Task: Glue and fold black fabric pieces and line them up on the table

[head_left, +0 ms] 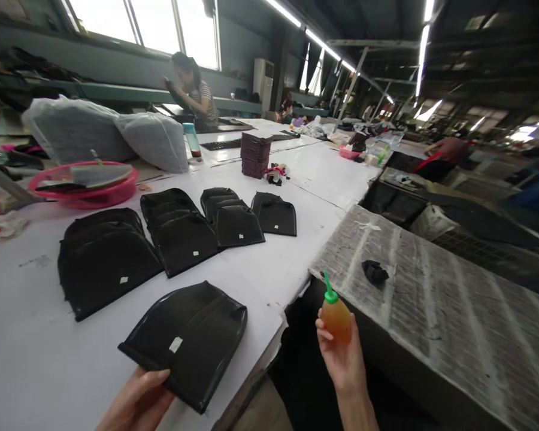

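Observation:
My left hand (139, 398) grips the near edge of a black curved panel (206, 341), thumb on top. The panel has a rolled rim and a small white label, and it is held at the front of the white-covered table (269, 272). In my right hand (341, 359) is a squeeze bottle (336, 320) of amber liquid, upright with its green nozzle (327, 284) pointing up. It is apart from the panel, over the gap at the table's right edge. Several similar black panels (108, 257) lie overlapped in a row beyond, most with white labels showing.
A pink basin (85, 194) stands at the left before grey wrapped bundles (90, 129). Farther back are a stack of dark maroon pieces (255, 154) and a bottle (192, 140). A plastic-wrapped surface (431, 305) bounds the right. A person (195, 90) sits across the table.

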Available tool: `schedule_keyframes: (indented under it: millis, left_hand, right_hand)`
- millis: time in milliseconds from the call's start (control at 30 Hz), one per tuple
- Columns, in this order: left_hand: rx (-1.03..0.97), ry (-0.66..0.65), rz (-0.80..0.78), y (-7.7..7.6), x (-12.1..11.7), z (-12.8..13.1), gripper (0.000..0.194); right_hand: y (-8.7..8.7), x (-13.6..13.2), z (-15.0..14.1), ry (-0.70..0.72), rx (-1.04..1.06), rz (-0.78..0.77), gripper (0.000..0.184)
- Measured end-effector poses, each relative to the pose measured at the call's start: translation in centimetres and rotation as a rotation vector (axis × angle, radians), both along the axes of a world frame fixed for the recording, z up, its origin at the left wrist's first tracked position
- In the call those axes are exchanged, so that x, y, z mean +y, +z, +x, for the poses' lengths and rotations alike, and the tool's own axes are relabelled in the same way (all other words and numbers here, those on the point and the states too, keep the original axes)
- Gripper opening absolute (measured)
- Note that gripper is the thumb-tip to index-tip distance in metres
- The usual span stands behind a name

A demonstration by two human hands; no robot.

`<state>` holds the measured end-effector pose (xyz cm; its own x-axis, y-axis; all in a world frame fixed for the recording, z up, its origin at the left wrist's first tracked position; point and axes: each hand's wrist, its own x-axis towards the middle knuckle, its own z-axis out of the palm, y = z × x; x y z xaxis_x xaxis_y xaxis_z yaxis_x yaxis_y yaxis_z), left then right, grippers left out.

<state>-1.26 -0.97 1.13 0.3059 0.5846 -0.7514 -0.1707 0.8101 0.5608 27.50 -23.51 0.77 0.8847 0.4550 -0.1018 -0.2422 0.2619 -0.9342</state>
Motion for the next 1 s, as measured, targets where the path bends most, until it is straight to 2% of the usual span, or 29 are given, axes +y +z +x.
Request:
schedule_keyframes:
  millis: [67,167,300,367,433,567,733,867,1000]
  left_hand:
    - [-0.028,-0.025,0.142,1.2,0.2,2.4,0.078]
    - [-0.201,-0.075,0.196,2.8,0.6,6.7,0.070]
    - [-0.401,-0.162,0.216,4.1,1.7,13.8,0.060]
    - [-0.511,-0.191,0.207,4.4,2.3,17.7,0.056]
    - [-0.616,-0.220,0.198,4.6,3.0,21.8,0.054]
    - [-0.736,-0.233,0.215,4.3,3.6,29.4,0.049]
    - [-0.798,-0.224,0.158,3.5,3.0,36.7,0.047]
    - [-0.800,-0.240,0.127,2.8,2.0,40.7,0.045]
    - [-0.787,-0.257,0.118,0.9,1.0,42.5,0.044]
  right_hand:
    - [-0.1,-0.8,1.1,-0.030,-0.136,-0.039,0.056]
    - [-0.5,-2.1,2.2,-0.084,-0.151,-0.031,0.052]
    - [-1.2,-3.7,2.9,-0.199,0.149,0.121,0.041]
    - [-1.6,-4.4,3.2,-0.259,0.301,0.193,0.043]
    - [-1.8,-5.0,3.4,-0.291,0.361,0.213,0.045]
    - [-2.3,-6.2,3.7,-0.324,0.348,0.162,0.042]
    - [-3.3,-7.5,3.4,-0.338,0.382,0.096,0.038]
    - [-4.0,-7.9,3.0,-0.365,0.445,0.102,0.039]
    - [-4.6,-7.8,2.9,-0.370,0.527,0.133,0.038]
